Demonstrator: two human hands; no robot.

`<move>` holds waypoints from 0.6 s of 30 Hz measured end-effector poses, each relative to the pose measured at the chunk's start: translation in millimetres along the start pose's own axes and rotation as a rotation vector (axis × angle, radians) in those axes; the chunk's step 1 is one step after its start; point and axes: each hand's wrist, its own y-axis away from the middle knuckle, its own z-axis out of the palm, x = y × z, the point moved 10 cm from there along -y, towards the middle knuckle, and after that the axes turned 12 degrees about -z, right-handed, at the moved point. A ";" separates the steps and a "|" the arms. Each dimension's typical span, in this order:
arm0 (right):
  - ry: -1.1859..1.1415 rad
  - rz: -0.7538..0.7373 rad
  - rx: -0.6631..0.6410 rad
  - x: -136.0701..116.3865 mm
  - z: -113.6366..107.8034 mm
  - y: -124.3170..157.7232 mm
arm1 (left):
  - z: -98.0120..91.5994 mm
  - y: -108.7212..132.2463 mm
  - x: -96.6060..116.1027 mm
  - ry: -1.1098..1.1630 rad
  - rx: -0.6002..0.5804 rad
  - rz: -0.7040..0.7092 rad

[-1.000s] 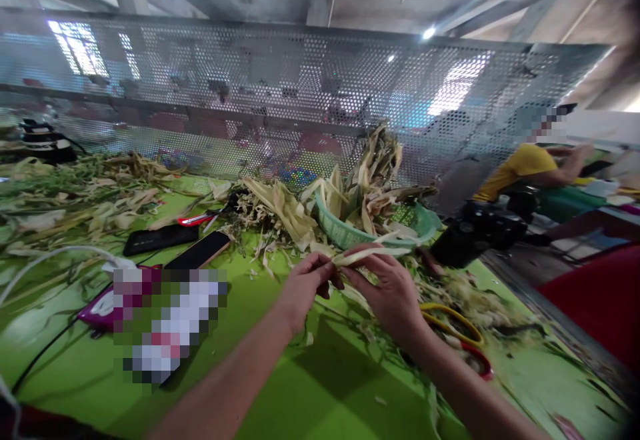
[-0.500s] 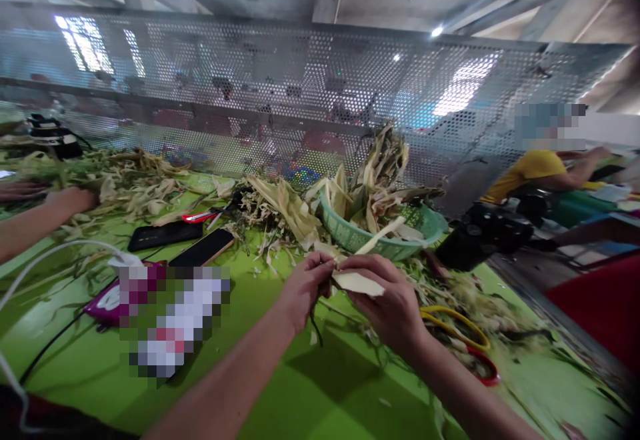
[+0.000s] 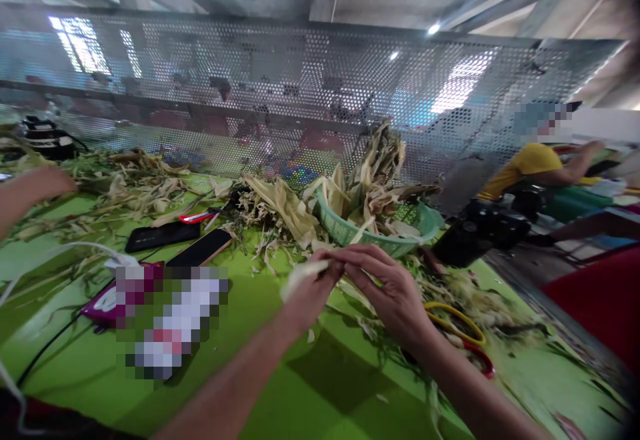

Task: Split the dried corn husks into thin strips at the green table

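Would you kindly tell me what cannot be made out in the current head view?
All in the head view:
Pale husk strip by the left hand: blur smears its outline.
Whatever lies between the left and right hand: fingers hide it.
Oblong item: pixelation covers it.
Green basket bottom: corn husks hide it.
Another person's arm: left edge cuts it off.

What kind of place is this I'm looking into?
Probably a shared workshop: a green work table strewn with dry husk-like leaves, a perforated metal partition behind it, and another person in yellow over to the right.
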 end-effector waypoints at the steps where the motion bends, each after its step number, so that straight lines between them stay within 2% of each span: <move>1: 0.008 0.005 0.017 0.3 -2.3 0.1 | -2.6 -1.2 -1.6 -0.018 0.012 0.002; 4: 0.075 0.007 0.064 1.5 -8.6 0.3 | -14.1 -6.0 -8.7 -0.007 0.069 -0.016; 10: 0.158 -0.005 0.063 3.1 -6.6 -0.3 | -23.9 -12.2 -18.7 0.225 0.133 -0.051; 14: 0.092 0.062 0.058 13.8 -1.8 2.5 | -21.3 -11.5 -20.8 0.378 0.122 -0.078; 18: -0.034 0.143 0.034 26.7 6.1 6.4 | -21.8 -10.8 -20.5 0.397 0.104 -0.101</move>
